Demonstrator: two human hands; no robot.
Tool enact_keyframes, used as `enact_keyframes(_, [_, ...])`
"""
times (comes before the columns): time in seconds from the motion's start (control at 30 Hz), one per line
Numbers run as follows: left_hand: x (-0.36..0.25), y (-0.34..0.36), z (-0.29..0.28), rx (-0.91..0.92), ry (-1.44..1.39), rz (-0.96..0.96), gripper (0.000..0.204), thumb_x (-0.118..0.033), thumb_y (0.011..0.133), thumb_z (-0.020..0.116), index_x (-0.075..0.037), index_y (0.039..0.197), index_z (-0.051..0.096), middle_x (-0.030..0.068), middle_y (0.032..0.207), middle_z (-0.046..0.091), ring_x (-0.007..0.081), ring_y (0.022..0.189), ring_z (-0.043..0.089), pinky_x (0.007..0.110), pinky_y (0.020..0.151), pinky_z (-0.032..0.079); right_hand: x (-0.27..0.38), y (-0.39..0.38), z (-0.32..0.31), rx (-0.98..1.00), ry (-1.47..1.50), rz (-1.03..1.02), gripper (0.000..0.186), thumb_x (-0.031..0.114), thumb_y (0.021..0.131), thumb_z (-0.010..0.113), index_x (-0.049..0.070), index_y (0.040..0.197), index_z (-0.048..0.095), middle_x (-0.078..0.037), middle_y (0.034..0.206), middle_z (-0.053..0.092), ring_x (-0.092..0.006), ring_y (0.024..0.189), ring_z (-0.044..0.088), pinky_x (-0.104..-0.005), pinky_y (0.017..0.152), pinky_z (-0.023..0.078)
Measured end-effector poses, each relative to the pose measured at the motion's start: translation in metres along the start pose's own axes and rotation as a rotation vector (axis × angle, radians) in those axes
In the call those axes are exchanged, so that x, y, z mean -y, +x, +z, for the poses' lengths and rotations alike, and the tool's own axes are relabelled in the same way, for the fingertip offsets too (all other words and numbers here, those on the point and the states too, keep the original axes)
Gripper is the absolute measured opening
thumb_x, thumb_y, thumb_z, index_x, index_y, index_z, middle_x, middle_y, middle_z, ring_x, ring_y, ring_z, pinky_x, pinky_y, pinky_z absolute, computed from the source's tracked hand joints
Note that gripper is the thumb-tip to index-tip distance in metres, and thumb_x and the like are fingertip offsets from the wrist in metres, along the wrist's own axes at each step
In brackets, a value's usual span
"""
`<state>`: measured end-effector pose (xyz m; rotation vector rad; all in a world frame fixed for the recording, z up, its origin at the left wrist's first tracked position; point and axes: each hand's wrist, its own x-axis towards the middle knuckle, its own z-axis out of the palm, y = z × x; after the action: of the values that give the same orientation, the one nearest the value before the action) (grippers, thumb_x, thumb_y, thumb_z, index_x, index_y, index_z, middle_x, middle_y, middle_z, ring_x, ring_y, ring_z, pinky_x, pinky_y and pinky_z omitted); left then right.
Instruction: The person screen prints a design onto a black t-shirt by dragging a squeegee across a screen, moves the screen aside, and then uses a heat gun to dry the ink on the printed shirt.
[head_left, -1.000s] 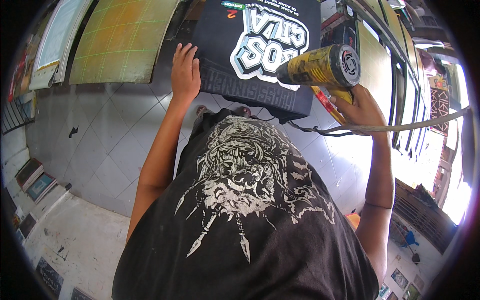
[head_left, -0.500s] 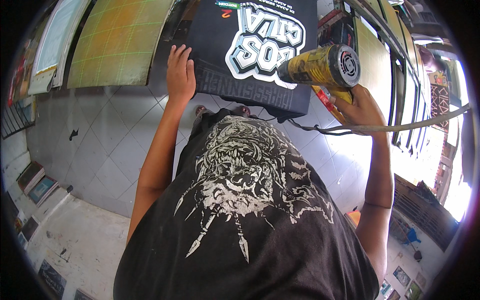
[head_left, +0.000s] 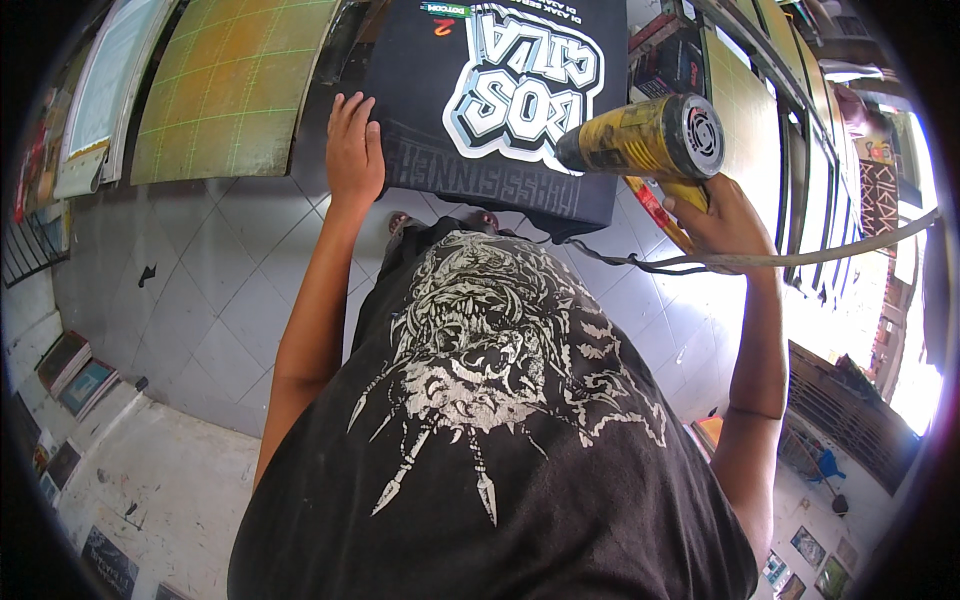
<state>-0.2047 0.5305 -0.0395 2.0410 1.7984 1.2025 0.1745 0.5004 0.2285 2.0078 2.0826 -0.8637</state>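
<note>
My right hand (head_left: 728,222) is closed around the handle of a yellow and black heat gun (head_left: 640,138). The gun's dark nozzle points left, over the lower right edge of a large white and black print (head_left: 525,108). That print is on a black shirt (head_left: 415,105) stretched flat over a board in front of me. A darker, fainter band of lettering runs along the shirt's near edge. My left hand (head_left: 355,150) lies at the shirt's left edge, fingers stretched out, holding nothing. The underside of its palm is hidden.
A pale cord (head_left: 830,256) runs from my right wrist to the right, with a darker cable (head_left: 640,263) near the board. Yellowish gridded boards (head_left: 228,85) stand at the left, and more panels (head_left: 742,115) at the right. Books (head_left: 75,372) lie by the left wall on the tiled floor.
The shirt on its board appears slightly farther left, and my left hand has shifted a little with it. The heat gun sits slightly lower and to the right.
</note>
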Motion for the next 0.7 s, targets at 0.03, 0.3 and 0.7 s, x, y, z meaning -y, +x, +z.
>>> enact_keyframes(0.03, [-0.001, 0.0, 0.0, 0.003, 0.005, -0.002, 0.035, -0.019, 0.099, 0.044, -0.001, 0.126, 0.058, 0.0158, 0.136, 0.053, 0.0391, 0.136, 0.037, 0.046, 0.111, 0.032, 0.001, -0.001, 0.0, -0.001, -0.005, 0.025, 0.047, 0.026, 0.086, 0.067, -0.001, 0.124, 0.059, -0.023, 0.117, 0.065, -0.0346, 0.11, 0.063, -0.044, 0.1, 0.044])
enact_keyframes(0.3, [0.004, -0.001, 0.003, 0.007, 0.011, -0.004, 0.036, -0.021, 0.1, 0.043, -0.002, 0.127, 0.057, 0.0156, 0.136, 0.053, 0.0381, 0.137, 0.037, 0.046, 0.112, 0.031, 0.001, -0.008, -0.004, 0.037, 0.033, 0.086, 0.047, 0.024, 0.086, 0.065, -0.002, 0.124, 0.058, -0.023, 0.114, 0.066, -0.0341, 0.107, 0.064, -0.0421, 0.098, 0.045])
enact_keyframes(0.7, [0.001, -0.001, 0.0, 0.042, 0.04, -0.018, 0.038, -0.02, 0.102, 0.039, -0.001, 0.131, 0.055, 0.0159, 0.14, 0.05, 0.0364, 0.14, 0.034, 0.044, 0.114, 0.028, -0.01, -0.013, -0.007, -0.002, 0.034, 0.082, 0.046, 0.024, 0.085, 0.064, 0.0, 0.124, 0.058, -0.021, 0.115, 0.066, -0.0324, 0.108, 0.063, -0.0415, 0.099, 0.044])
